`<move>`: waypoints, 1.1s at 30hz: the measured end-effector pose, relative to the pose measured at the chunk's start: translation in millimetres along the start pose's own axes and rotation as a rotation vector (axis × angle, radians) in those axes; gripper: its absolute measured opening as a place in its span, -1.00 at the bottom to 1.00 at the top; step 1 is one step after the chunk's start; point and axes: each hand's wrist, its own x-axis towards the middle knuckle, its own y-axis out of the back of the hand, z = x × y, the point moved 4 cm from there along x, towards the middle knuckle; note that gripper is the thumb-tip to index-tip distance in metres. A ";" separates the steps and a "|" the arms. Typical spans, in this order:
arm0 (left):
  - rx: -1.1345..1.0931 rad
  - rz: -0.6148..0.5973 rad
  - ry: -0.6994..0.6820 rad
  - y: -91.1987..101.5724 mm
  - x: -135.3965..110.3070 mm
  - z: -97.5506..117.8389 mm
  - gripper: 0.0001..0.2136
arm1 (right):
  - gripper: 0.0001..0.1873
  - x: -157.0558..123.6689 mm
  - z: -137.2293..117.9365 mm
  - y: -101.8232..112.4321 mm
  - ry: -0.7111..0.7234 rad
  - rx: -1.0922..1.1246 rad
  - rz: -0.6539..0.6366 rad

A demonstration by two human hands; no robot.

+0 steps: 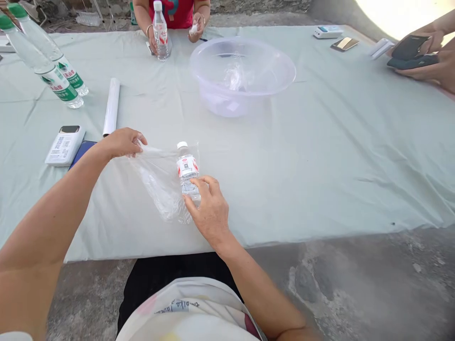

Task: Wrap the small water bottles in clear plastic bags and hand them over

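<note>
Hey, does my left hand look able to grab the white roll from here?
Probably yes: the white roll lies just beyond your left hand, with nothing seen between them, though that hand holds the clear plastic, which it may need to release.

Single head-worn view, facing forward and down, wearer's lap (145, 279) close below, table (337, 142) stretching ahead

Bottle label (187, 166) print unreadable, blue object (81, 152) partly hidden
</note>
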 end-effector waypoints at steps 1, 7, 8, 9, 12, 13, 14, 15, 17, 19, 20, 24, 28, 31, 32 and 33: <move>-0.021 0.043 0.021 4.4 -2.2 -7.3 -0.64 | -0.70 -0.2 -2.3 -0.2 0.034 -0.033 0.005; 0.000 0.263 0.177 32.6 -40.0 -26.7 -0.83 | -0.74 -3.5 -16.3 -2.5 0.206 -0.194 0.027; 0.066 0.370 0.185 38.6 -49.9 -22.7 -0.80 | -0.74 -4.2 -18.6 -3.2 0.227 -0.213 0.023; 0.134 0.489 0.178 43.5 -60.1 -16.0 -0.75 | -0.74 -4.8 -20.8 -3.9 0.246 -0.229 0.016; 0.231 0.724 -0.021 39.4 -82.5 18.8 -0.66 | -0.72 -6.8 -26.9 -6.2 0.288 -0.264 -0.022; 0.224 0.707 -0.163 29.9 -84.5 33.9 -0.64 | -0.71 -7.4 -28.8 -6.9 0.298 -0.273 -0.032; 0.215 0.651 -0.338 17.2 -84.2 49.8 -0.64 | -0.71 -8.1 -30.6 -7.5 0.307 -0.280 -0.037; 0.221 0.552 -0.531 1.5 -82.4 65.4 -0.64 | -0.71 -8.7 -32.3 -8.0 0.315 -0.288 -0.038; 0.251 0.311 -0.848 -31.8 -76.6 88.1 -0.65 | -0.71 -9.6 -34.7 -9.0 0.319 -0.298 -0.042; 0.321 0.151 -0.935 -56.9 -68.2 94.5 -0.69 | -0.72 -10.2 -35.7 -10.1 0.312 -0.303 -0.058; 0.356 0.120 -0.897 -64.6 -64.2 92.2 -0.71 | -0.72 -10.4 -35.9 -10.8 0.309 -0.300 -0.068; 0.347 0.188 -0.588 -71.1 -66.2 62.6 -0.71 | -0.70 -11.1 -36.6 -14.9 0.307 -0.249 -0.123; 0.180 0.293 -0.431 -77.6 -85.8 28.3 -0.60 | -0.72 -12.9 -39.1 -18.2 0.294 -0.197 -0.179; 0.112 0.311 -0.333 -95.5 -91.8 5.3 -0.59 | -0.73 -15.9 -41.3 -8.6 0.321 -0.127 -0.180; 0.104 0.312 -0.338 -102.2 -92.4 0.2 -0.61 | -0.72 -16.6 -41.7 -2.9 0.351 -0.058 -0.190; 0.100 0.321 -0.361 -108.0 -92.7 -3.4 -0.63 | -0.72 -16.3 -41.4 3.8 0.378 0.037 -0.202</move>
